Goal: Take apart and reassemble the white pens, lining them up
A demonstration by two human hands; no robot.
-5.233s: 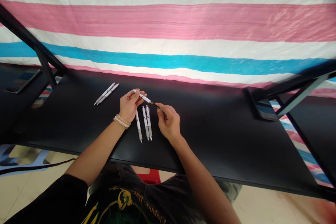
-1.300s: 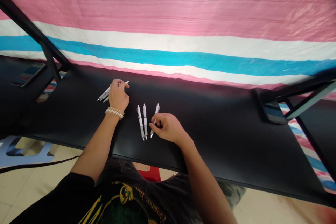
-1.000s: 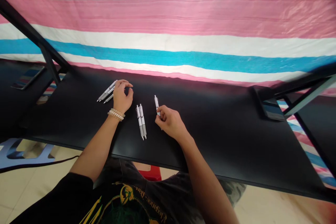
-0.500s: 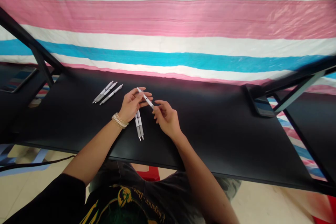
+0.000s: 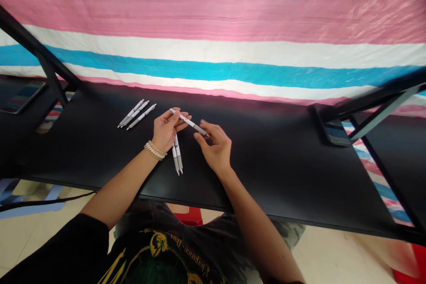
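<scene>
Right hand (image 5: 218, 147) has spread off the pen (image 5: 193, 124) since the last head frame; head view now: left hand (image 5: 163, 133) has its grip pinching that pen's rear, above the worktop (image 5: 273, 164); right grip parted around the tip, contact unclear; one-sided pinch could let it pivot or drop.

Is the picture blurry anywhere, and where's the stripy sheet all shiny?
In the head view, the striped sheet has its wrinkly glare at the upper right; in that same head view, the pen in the left hand looks fairly clear, while the black frame on the right looks softer.
</scene>
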